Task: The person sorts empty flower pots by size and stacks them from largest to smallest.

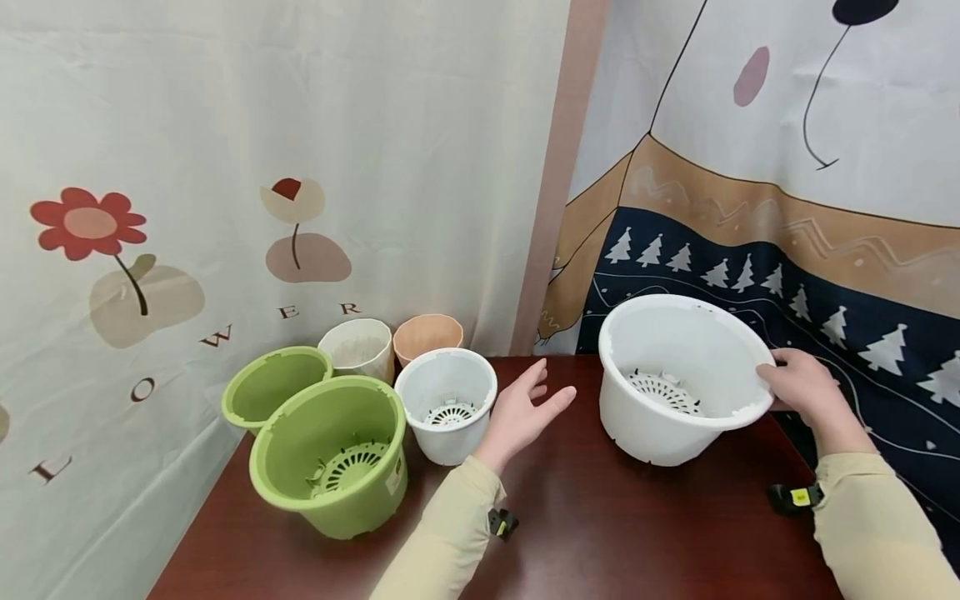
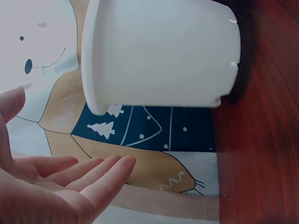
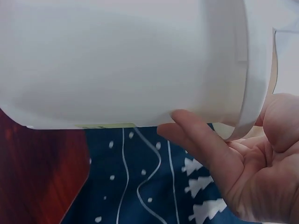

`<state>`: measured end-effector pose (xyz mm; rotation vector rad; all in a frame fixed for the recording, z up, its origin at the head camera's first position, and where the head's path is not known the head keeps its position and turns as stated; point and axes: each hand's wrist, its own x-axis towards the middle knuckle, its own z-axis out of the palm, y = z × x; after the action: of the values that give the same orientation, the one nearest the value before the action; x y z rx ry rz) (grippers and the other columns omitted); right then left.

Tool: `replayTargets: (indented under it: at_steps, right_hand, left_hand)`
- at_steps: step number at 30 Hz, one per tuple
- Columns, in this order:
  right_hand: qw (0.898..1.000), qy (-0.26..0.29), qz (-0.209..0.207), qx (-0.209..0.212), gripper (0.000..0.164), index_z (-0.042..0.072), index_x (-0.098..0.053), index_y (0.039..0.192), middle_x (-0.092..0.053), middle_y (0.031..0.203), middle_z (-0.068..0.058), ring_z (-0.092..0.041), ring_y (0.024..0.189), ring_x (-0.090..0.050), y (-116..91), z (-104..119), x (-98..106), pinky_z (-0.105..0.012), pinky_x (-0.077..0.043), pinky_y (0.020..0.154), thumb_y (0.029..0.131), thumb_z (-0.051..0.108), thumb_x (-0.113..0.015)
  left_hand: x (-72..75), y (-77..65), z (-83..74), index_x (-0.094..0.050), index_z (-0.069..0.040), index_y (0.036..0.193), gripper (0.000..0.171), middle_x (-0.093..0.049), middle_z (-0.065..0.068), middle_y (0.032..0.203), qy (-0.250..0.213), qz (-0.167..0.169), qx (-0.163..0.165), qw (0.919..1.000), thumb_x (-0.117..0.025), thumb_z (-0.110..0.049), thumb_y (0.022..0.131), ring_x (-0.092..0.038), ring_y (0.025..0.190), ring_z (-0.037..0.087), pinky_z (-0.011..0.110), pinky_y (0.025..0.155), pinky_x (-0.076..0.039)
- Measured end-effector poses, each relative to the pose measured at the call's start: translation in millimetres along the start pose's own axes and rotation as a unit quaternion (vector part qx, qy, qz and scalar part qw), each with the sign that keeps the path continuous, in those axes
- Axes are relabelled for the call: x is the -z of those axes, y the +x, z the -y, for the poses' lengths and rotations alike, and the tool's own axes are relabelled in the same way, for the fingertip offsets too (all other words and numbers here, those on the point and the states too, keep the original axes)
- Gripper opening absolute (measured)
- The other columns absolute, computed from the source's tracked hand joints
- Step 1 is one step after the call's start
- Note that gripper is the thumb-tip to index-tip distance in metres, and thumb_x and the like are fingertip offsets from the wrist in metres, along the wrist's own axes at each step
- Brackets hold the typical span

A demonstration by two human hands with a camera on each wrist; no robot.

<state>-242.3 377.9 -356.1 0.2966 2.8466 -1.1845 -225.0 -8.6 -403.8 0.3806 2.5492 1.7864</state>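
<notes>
My right hand grips a large white plastic flower pot by the right side of its rim, thumb at the rim and fingers against the outer wall. The pot tilts a little, showing its slotted bottom. In the right wrist view, the fingers press under the rim of the pot. My left hand hovers over the table with fingers extended, between the large pot and a smaller white flower pot. The left wrist view has the left palm facing up, apart from the large pot.
Left of the small white pot stand a large green pot and another green pot. Behind are a cream ribbed pot and a peach pot. The dark red table meets printed curtains at its back and sides.
</notes>
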Motion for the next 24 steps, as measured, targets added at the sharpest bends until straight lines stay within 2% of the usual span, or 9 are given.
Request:
replayTargets:
  at_steps: [6,12,18,24]
  right_hand:
    - [0.999,0.009,0.008,0.033,0.054,-0.025,-0.031,0.133,-0.054,0.110,-0.038,-0.020,0.071,-0.067,-7.0,17.3,-13.1,-0.037,-0.061,0.064,0.098,0.014,-0.040]
    - [0.997,0.027,0.021,0.070,0.051,-0.024,-0.031,0.135,-0.062,0.101,-0.031,-0.018,0.070,-0.067,-15.8,31.9,-25.2,-0.033,-0.060,0.060,0.101,0.013,-0.042]
    - [0.994,0.042,0.028,0.097,0.050,-0.024,-0.033,0.134,-0.065,0.094,-0.024,-0.019,0.067,-0.067,-21.2,42.7,-36.8,-0.032,-0.059,0.057,0.102,0.013,-0.044]
    - [0.992,0.045,0.027,0.112,0.046,-0.022,-0.037,0.132,-0.065,0.088,-0.019,-0.018,0.065,-0.065,-28.1,52.3,-48.0,-0.030,-0.057,0.055,0.100,0.010,-0.044]
  left_hand:
    - [2.0,2.2,-10.8,-0.042,-0.011,0.151,0.074,-0.051,0.012,0.145,-0.017,0.002,-0.003,0.9999,-0.068,-0.046,0.091,-0.055,0.126,0.029,0.043,0.102,-0.048]
    - [1.8,4.6,-18.9,-0.042,-0.011,0.151,0.068,-0.052,0.013,0.144,-0.041,0.001,-0.009,0.9991,-0.068,-0.039,0.094,-0.057,0.124,0.027,0.039,0.098,-0.051]
    - [2.8,3.5,-23.7,-0.049,-0.014,0.147,0.055,-0.060,0.010,0.135,-0.069,-0.008,-0.038,0.9969,-0.067,-0.026,0.096,-0.062,0.117,0.022,0.033,0.090,-0.055]
    - [10.2,-2.8,-27.4,-0.049,-0.003,0.145,0.054,-0.062,0.022,0.128,-0.084,-0.045,-0.045,0.9944,-0.065,-0.010,0.094,-0.066,0.110,0.030,0.033,0.078,-0.059]
